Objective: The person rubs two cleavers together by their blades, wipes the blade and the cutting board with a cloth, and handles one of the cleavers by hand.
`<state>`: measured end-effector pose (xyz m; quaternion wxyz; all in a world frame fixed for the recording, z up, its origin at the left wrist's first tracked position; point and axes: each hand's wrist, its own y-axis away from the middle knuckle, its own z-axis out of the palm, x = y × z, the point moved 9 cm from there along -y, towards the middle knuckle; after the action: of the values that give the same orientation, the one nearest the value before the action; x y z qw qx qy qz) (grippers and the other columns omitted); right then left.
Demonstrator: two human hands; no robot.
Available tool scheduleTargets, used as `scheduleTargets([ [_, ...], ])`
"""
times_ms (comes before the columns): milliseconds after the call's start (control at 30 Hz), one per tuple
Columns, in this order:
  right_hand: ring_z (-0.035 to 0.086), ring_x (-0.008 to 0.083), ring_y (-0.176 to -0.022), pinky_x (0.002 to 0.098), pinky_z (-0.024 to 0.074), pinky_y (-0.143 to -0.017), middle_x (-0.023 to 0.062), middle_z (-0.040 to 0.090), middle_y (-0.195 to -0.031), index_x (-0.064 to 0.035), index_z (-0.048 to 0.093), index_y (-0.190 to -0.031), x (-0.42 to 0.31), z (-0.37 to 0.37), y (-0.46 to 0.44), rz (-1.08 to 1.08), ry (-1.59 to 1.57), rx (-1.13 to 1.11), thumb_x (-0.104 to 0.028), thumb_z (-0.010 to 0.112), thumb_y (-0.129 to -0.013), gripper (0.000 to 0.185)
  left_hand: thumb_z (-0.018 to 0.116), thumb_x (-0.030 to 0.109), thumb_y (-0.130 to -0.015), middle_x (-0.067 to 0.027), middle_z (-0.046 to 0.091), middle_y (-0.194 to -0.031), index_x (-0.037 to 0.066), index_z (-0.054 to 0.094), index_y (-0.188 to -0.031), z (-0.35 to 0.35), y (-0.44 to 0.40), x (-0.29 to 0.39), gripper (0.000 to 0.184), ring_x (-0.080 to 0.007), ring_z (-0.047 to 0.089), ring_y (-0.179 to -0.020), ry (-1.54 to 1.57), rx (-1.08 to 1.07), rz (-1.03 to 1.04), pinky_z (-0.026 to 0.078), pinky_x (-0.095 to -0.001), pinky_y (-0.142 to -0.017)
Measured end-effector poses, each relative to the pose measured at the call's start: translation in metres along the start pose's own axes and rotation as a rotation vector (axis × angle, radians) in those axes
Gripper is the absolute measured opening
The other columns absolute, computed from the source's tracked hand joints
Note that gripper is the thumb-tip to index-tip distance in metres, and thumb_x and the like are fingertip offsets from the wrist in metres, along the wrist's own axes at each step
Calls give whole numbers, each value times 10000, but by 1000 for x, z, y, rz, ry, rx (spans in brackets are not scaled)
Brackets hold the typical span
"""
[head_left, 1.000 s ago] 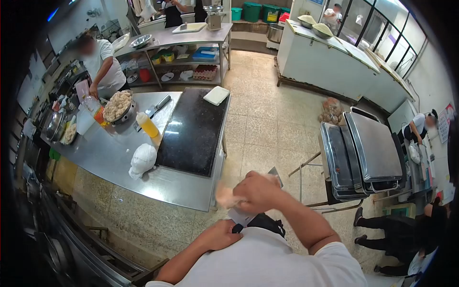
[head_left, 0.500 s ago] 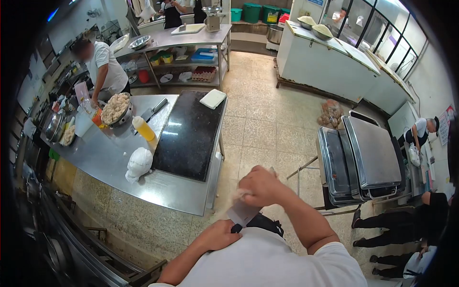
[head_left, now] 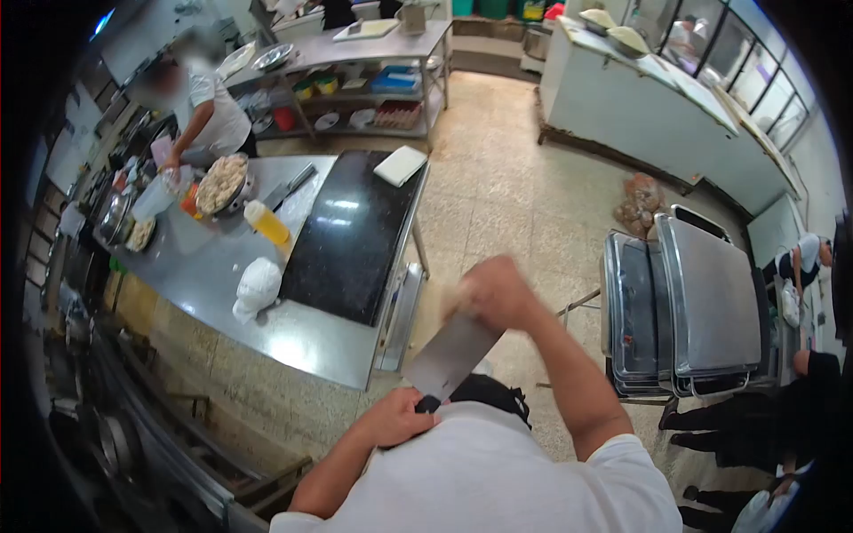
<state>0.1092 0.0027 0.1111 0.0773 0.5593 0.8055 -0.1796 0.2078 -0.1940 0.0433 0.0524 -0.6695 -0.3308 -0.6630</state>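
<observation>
Near my waist, my left hand (head_left: pixel 402 417) is closed around the black handle of a wide metal blade (head_left: pixel 453 354), which slants up and to the right. My right hand (head_left: pixel 499 291) is at the blade's upper end, its fingers curled together and smeared by motion. Something pale shows at those fingers, too blurred to name. To the left, a steel table (head_left: pixel 200 266) bears a black slab (head_left: pixel 351 235), a bunched white cloth (head_left: pixel 259 289), a yellow squeeze bottle (head_left: pixel 267 223), a knife (head_left: pixel 291 188) and a heaped bowl (head_left: pixel 220 186).
A co-worker (head_left: pixel 213 115) stands behind the steel table. Stacked metal trays (head_left: pixel 715 298) are on a stand at the right, near a bag of round items (head_left: pixel 640 204). White chest units (head_left: pixel 631 115) line the back right. People in dark clothes are at the lower right.
My right hand has moved up, and more of the blade shows between my hands. My left hand has shifted slightly left and up. The camera view has tilted down a little.
</observation>
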Motion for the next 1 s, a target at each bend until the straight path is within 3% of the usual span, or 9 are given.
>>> scheduleTargets([
  [67, 628, 356, -848, 453, 499, -755, 188, 642, -909, -34, 629, -979, 78, -24, 34, 201, -303, 520, -205, 657, -806, 245, 693, 205, -852, 8, 592, -686, 20, 685, -1172, -3, -5, -5, 371, -91, 511, -589, -24, 8, -87, 426, -278, -538],
  [133, 625, 232, -1068, 358, 512, -894, 147, 646, -1141, -40, 577, -1225, 156, 3, 56, 510, -1007, 450, -185, 549, -970, 295, 698, 213, -857, 12, 571, -675, 6, 675, -1186, -10, -9, 10, 389, -90, 505, -572, 165, 94, -163, 427, -280, -527],
  [233, 635, 289, -1023, 443, 539, -865, 136, 623, -1192, -16, 552, -1242, 144, -18, 65, 484, -1731, 721, -272, 519, -1001, 353, 670, 205, -883, -44, 572, -656, -25, 657, -1193, -24, -30, 22, 387, -176, 581, -576, 321, 260, -181, 480, -335, -554],
  [333, 597, 275, -1138, 431, 504, -984, 133, 597, -1246, -4, 479, -1326, 98, 4, 58, 361, -2300, 708, -348, 433, -1034, 454, 585, 119, -880, -161, 660, -847, 106, 520, -1388, -48, -47, 97, 513, -405, 638, -717, -709, 701, 19, 520, -462, -642],
  [433, 574, 254, -1177, 430, 475, -1026, 110, 577, -1275, -63, 462, -1364, 28, 69, 57, 461, -2630, 311, -305, 482, -1026, 416, 587, 158, -873, -238, 604, -1048, 28, 412, -1439, -39, -83, 110, 606, -433, 637, -823, -972, 644, 14, 527, -510, -727],
  [533, 580, 225, -1144, 430, 496, -983, 70, 606, -1187, -65, 478, -1336, 20, 71, 59, 860, -2218, 292, -172, 685, -915, 481, 615, 132, -832, -269, 577, -1081, -6, 424, -1340, -32, -99, 107, 560, -461, 622, -863, -905, 652, 34, 512, -536, -733],
  [833, 646, 243, -987, 436, 556, -865, 102, 643, -1079, -14, 538, -1264, 127, 57, 5, 688, -1907, 370, -157, 685, -901, 417, 631, 106, -822, -302, 607, -792, -13, 421, -1060, -37, -98, 78, 340, -529, 599, -798, -528, 569, -185, 480, -564, -718],
  [933, 660, 224, -882, 393, 568, -755, 105, 655, -1022, -1, 567, -1201, 169, 57, 6, 754, -1844, 469, -127, 670, -909, 334, 662, 114, -829, -236, 620, -765, -26, 468, -1095, -44, -100, 70, 358, -422, 646, -679, -445, 553, -105, 510, -492, -611],
  [1000, 653, 181, -752, 335, 543, -608, 102, 667, -972, 13, 599, -1124, 177, 33, 7, 750, -1786, 611, -108, 626, -935, 226, 680, 76, -821, -115, 609, -740, -16, 509, -1184, -41, -102, 40, 412, -233, 630, -579, 164, 463, -225, 499, -371, -509],
])
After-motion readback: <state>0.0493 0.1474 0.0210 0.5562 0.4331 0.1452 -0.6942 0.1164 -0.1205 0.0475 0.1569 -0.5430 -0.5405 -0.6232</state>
